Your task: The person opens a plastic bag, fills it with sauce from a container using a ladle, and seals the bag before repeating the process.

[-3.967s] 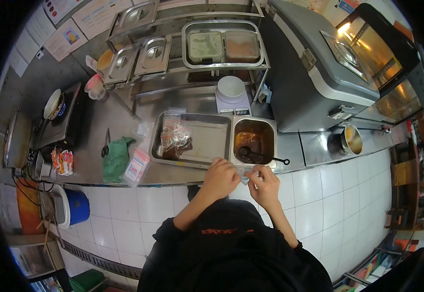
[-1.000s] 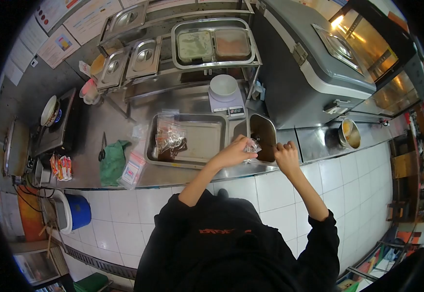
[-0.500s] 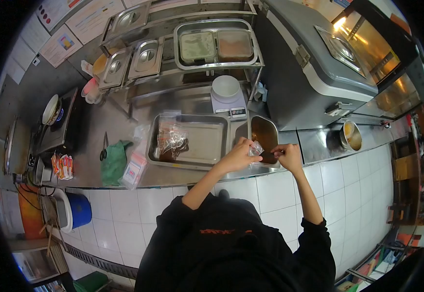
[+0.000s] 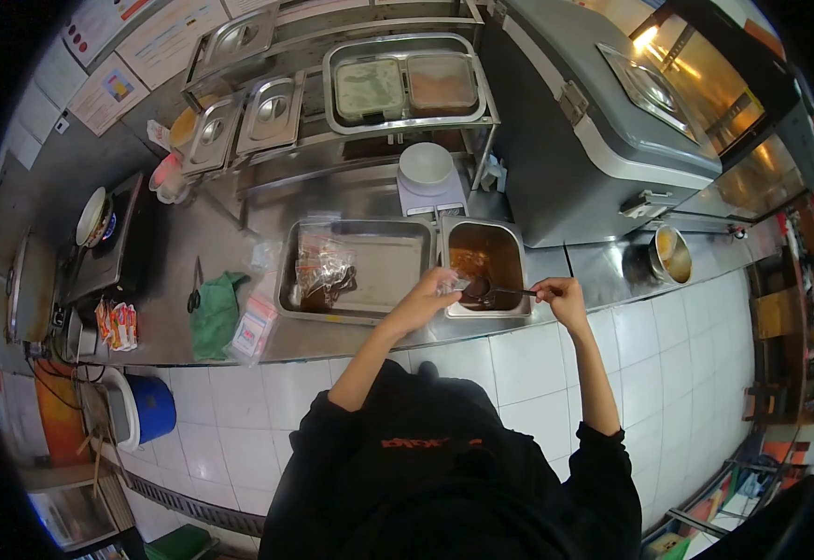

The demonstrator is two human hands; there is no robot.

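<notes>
My left hand (image 4: 428,299) pinches a small clear plastic bag (image 4: 460,283) at the near left rim of a deep steel pan. Brown sauce with a reddish, oily surface lies in this sauce pan (image 4: 526,264). My right hand (image 4: 564,301) grips the end of a spoon (image 4: 513,291) from the right. The spoon lies level over the sauce, its dark bowl close to the bag's mouth. To the left, a shallow steel tray (image 4: 393,271) holds several clear bags (image 4: 323,266) with dark brown contents.
Behind the pan stands a scale (image 4: 433,201) with a white bowl (image 4: 426,166). Left of the tray lie a packet of plastic bags (image 4: 254,327), a green cloth (image 4: 218,317) and scissors (image 4: 196,287). A steel pot (image 4: 673,257) stands right, beyond a grey insulated box (image 4: 603,140).
The spoon has come up into view over the sauce, its bowl now beside the bag. My left hand has moved slightly left with the bag. The view has shifted a little.
</notes>
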